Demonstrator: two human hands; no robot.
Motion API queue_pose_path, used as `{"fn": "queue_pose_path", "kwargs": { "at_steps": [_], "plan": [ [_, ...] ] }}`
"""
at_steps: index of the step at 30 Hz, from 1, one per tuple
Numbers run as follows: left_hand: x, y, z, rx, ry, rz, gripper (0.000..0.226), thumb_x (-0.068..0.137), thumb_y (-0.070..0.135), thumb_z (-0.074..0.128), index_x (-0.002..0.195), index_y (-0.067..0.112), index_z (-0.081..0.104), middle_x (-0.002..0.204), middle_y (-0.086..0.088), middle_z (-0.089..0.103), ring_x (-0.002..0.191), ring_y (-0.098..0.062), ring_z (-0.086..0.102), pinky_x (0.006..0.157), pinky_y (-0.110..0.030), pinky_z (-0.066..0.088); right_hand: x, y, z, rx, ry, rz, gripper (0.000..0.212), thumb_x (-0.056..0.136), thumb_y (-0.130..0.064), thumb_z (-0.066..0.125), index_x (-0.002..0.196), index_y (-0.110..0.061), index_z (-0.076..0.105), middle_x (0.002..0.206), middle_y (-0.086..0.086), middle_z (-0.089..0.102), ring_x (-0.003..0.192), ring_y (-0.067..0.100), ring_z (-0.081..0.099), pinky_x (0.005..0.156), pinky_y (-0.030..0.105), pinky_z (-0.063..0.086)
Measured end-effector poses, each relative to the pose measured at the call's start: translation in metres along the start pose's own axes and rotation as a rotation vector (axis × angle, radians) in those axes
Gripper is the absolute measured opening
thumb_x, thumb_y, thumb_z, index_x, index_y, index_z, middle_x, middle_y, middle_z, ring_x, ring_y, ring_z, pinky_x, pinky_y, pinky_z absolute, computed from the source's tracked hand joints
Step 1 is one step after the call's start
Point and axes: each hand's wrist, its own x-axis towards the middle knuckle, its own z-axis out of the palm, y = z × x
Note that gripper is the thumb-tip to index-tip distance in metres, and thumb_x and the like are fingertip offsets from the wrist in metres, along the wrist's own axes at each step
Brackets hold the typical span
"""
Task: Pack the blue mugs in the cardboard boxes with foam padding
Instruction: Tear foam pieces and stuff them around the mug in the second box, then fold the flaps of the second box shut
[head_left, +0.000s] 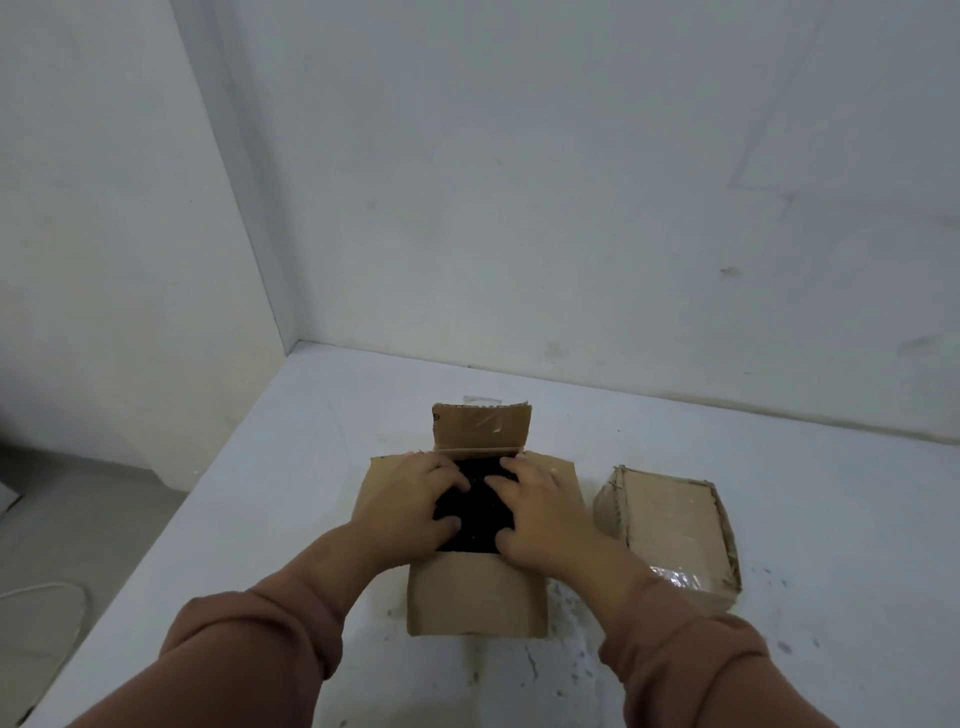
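An open cardboard box (475, 592) stands in the middle of the white table, its flaps spread out front, back and to the sides. A sheet of black foam padding (475, 512) fills its mouth. My left hand (410, 496) and my right hand (540, 512) both press down flat on the foam, fingers spread, one on each side. A second cardboard box (670, 535), closed and sealed with clear tape, sits just to the right. No blue mug shows; the foam hides whatever is in the box.
The white table (779, 467) runs into a corner of two white walls behind the boxes. Its left edge drops to a grey floor with a white cable (47, 592). Dark specks mark the tabletop near me.
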Motion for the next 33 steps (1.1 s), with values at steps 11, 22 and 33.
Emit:
{"fn": "queue_pose_path", "kwargs": {
  "at_steps": [11, 22, 33],
  "plan": [
    [-0.033, -0.001, -0.004, -1.242, 0.45, -1.035, 0.028, 0.09, 0.006, 0.053, 0.118, 0.006, 0.05, 0.124, -0.016, 0.051, 0.106, -0.032, 0.051, 0.08, -0.042, 0.048, -0.014, 0.028, -0.023, 0.613, 0.231, 0.524, 0.048, 0.086, -0.01, 0.043, 0.134, -0.015, 0.039, 0.13, 0.012, 0.051, 0.117, 0.028, 0.05, 0.089, 0.029, 0.04],
    [-0.031, 0.042, -0.025, -0.373, 0.417, -0.51, 0.03, 0.089, 0.026, 0.058, 0.118, 0.029, 0.059, 0.109, 0.01, 0.064, 0.087, -0.01, 0.062, 0.07, -0.022, 0.047, -0.022, -0.009, -0.034, 0.72, 0.295, 0.369, 0.032, 0.081, -0.021, 0.061, 0.112, -0.014, 0.062, 0.095, 0.0, 0.063, 0.081, 0.015, 0.057, 0.057, 0.02, 0.039],
    [-0.028, 0.038, 0.002, 0.22, 0.122, -0.043, 0.032, 0.096, 0.029, 0.04, 0.121, 0.025, 0.06, 0.127, 0.006, 0.058, 0.1, -0.017, 0.054, 0.074, -0.021, 0.036, -0.016, -0.026, -0.008, 0.391, 0.267, 0.141, 0.041, 0.086, -0.039, 0.054, 0.12, -0.016, 0.053, 0.118, 0.004, 0.046, 0.108, 0.019, 0.048, 0.086, 0.023, 0.039]
  ]
}}
